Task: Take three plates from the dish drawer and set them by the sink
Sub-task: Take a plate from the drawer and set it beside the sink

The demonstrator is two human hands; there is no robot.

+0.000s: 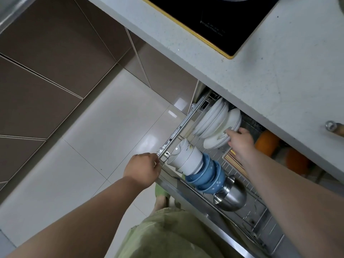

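Note:
The dish drawer (186,125) is pulled out from under the counter, a wire rack with metal rails. Several white plates (210,118) stand on edge at its far end. My right hand (240,140) reaches in and grips the rim of the nearest white plate (216,140), which has a small pattern. My left hand (142,169) is closed on the front corner of the drawer's rail. No sink is in view.
In the rack lie stacked white bowls (188,159), blue bowls (206,175), a steel bowl (230,196), a chopstick tray (236,161) and orange dishes (268,142). Above runs a pale countertop (260,71) with a black cooktop (214,19). Glossy floor tiles (111,127) lie left.

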